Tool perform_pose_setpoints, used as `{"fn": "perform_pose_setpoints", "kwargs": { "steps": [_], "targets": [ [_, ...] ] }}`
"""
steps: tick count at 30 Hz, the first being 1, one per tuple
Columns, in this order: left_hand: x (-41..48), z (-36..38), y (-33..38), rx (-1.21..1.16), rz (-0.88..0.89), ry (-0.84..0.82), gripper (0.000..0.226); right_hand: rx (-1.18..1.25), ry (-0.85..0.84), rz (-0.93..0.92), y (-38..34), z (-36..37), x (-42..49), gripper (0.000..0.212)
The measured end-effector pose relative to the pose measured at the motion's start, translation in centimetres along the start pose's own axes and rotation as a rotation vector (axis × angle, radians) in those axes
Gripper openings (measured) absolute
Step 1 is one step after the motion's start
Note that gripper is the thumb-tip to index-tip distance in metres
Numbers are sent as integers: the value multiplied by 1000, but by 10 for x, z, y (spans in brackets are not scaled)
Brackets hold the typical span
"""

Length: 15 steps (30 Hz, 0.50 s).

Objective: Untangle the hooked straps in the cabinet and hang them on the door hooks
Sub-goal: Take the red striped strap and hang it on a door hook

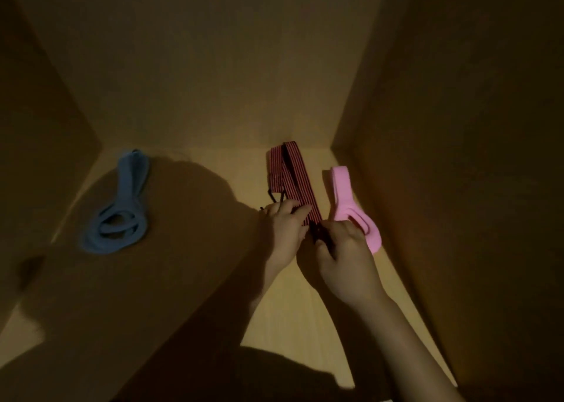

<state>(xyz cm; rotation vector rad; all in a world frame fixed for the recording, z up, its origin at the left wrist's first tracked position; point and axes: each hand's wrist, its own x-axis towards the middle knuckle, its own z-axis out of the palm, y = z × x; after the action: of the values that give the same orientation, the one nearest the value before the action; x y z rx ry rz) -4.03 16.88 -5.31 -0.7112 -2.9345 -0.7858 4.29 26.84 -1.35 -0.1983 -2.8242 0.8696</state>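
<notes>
A red-and-black striped strap lies folded on the cabinet floor, reaching back toward the rear wall. My left hand grips its near part beside a dark metal hook. My right hand pinches the strap's dark near end. Just right of them lies a pink strap, partly behind my right hand. A blue strap sits coiled at the left of the floor.
The dim cabinet has a back wall, a left wall and a right wall close to the pink strap. The light wooden floor is partly covered by my shadow. No door hooks are in view.
</notes>
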Motion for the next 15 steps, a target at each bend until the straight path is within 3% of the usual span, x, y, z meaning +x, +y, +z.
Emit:
{"fn": "perform_pose_setpoints", "kwargs": {
  "steps": [3,7,11,15],
  "targets": [
    [0,1,3,-103,54,119,29,51,31,22,-3,2,0,29],
    [-13,-5,10,-291,137,185,37,245,-4,91,-7,3,-2,53],
    [-26,-24,24,-569,148,199,31,518,-36,141,-17,-3,-8,50],
    [-35,-49,37,-656,158,191,26,677,-6,152,-24,-15,-17,52]
  ]
}}
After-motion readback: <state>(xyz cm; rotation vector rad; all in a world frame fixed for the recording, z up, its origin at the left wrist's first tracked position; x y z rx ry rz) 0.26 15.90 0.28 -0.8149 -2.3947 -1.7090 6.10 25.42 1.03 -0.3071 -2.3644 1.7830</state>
